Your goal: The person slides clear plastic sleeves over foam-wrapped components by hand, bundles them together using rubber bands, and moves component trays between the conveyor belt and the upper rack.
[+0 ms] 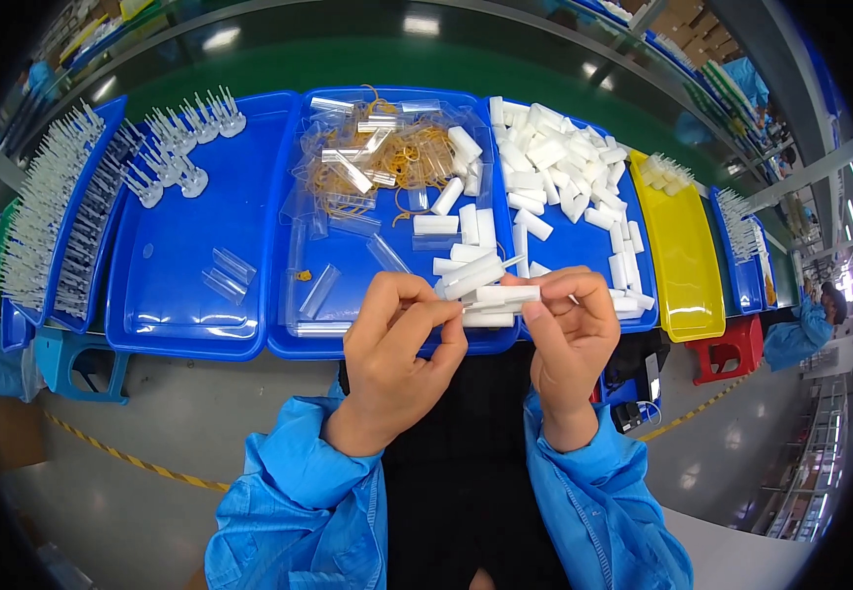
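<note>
Both hands on one white pc, light pinch advised

From my end, L hand [397,339] is closed to a fingertip pinch at the near-left end of a slim white piece [505,294]; R hand [574,339] grips its other end, thumb against fingers. The pc sits between the hands, approx. over the front edge of the middle blue tray [303,341], close to the right blue tray [564,246] w/ its white pile [549,152]. Can't tell if the tilted white tube [473,277] just behind is held or lying in the tray.

For a good job, I'd go light on pressure, line both ends up straight, and work w/ fingertips only, so knuckles don't bump loose pcs. Main risk IMO: a slip or bend if the hands pull at diff. angles.
</note>
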